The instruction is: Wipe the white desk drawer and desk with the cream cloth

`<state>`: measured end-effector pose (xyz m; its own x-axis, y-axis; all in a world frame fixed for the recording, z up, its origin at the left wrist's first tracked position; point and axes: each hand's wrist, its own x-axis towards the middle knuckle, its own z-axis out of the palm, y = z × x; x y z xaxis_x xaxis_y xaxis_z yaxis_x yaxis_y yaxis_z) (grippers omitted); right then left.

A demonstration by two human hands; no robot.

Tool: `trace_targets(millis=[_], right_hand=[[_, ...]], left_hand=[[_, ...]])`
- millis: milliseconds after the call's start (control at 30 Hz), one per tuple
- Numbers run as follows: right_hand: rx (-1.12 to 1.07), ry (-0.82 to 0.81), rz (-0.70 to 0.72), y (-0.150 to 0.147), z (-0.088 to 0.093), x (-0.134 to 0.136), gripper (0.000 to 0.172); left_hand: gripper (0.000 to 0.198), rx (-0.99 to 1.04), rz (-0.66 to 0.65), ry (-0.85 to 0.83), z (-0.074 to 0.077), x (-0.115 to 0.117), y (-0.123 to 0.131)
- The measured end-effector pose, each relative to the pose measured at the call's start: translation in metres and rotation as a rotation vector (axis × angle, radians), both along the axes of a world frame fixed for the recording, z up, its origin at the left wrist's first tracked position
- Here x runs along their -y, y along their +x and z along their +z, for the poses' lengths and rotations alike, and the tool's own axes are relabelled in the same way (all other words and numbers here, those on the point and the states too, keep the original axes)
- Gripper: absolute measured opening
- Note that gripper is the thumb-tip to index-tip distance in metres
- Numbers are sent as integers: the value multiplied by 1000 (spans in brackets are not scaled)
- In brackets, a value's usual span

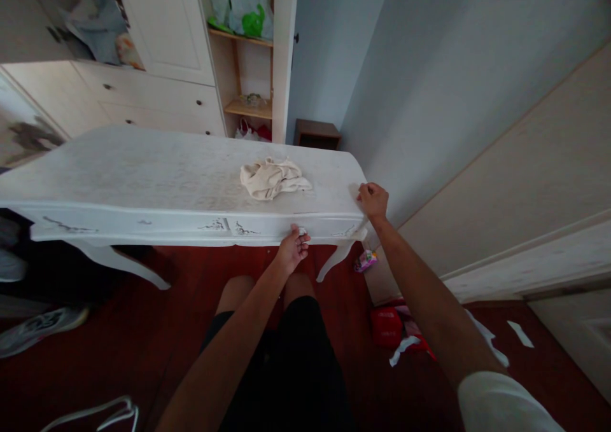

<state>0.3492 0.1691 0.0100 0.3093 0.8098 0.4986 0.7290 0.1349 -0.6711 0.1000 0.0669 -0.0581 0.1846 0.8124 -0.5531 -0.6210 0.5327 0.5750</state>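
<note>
A white table (157,165) with a scuffed top and carved front drawers stands before me. At the right front drawer (267,226), my left hand (293,250) has its fingers closed around the small drawer handle (301,231). The drawer front looks flush with the table. My right hand (374,199) rests at the table's right end, its fingers curled with nothing visible in them. Between the hands and the back edge, a crumpled cream cloth (273,179) lies on the tabletop.
Behind the table stands a white wardrobe (167,18) with shelves holding plastic bags (248,6). A small brown cabinet (317,130) sits by the wall. Red items (386,327) and a pink box (365,260) lie on the right-hand floor, and a shoe (42,327) on the left.
</note>
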Motion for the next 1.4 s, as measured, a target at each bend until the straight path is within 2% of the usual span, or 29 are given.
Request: trace_targets(millis=[200,400,467,533,600,667,700,767,833,900,933,967,1067,1167,1200,1267,1333,1400], right_hand=[[14,-3,4,1,-2,0,32],[16,-14,-6,-1,0,1,32],[17,-16,-8,-2,1,2,32],[10,-16,-2,-2,1,3,32],[4,-13,8,-3,2,4,32],[4,-11,13,-3,2,4,32],[6,-11,13,-3,2,4,32],[10,-16,9,-3,2,4,33],[3,-29,5,-3,2,4,33],[-2,-33,8,-3,2,4,33],[-3,-33,12,-3,2,4,33],[0,-33,16,-2,2,3,33],[4,-33,21,-2,1,3,34],[0,-33,13,-1,0,2,35],[1,-32,14,-1,-1,2,35],[4,-29,20,0,-1,1,35],[10,-28,30,0,-1,1,35],[19,-27,29,1,-1,1,34]], left_hand=[[41,7,50,-12,7,-15,12],[51,-52,13,2,3,-11,9],[55,-113,-80,-21,3,-6,2],[57,-222,-258,-2,9,1,-9],[54,-342,-477,122,23,7,-21],[46,-418,-587,356,46,8,-36],[42,-438,-550,492,61,6,-43],[37,-530,-340,677,95,-6,-59],[30,-766,-18,825,128,-27,-73],[31,-1098,209,936,153,-52,-84],[40,-1265,248,947,161,-64,-87],[54,-1419,213,932,166,-75,-89],[94,-1738,-61,801,163,-98,-84],[112,-1857,-341,672,147,-108,-76],[108,-1874,-401,643,142,-110,-74],[87,-1910,-446,623,136,-111,-74],[60,-1938,-418,649,134,-106,-75],[46,-1929,-370,683,134,-92,-78]])
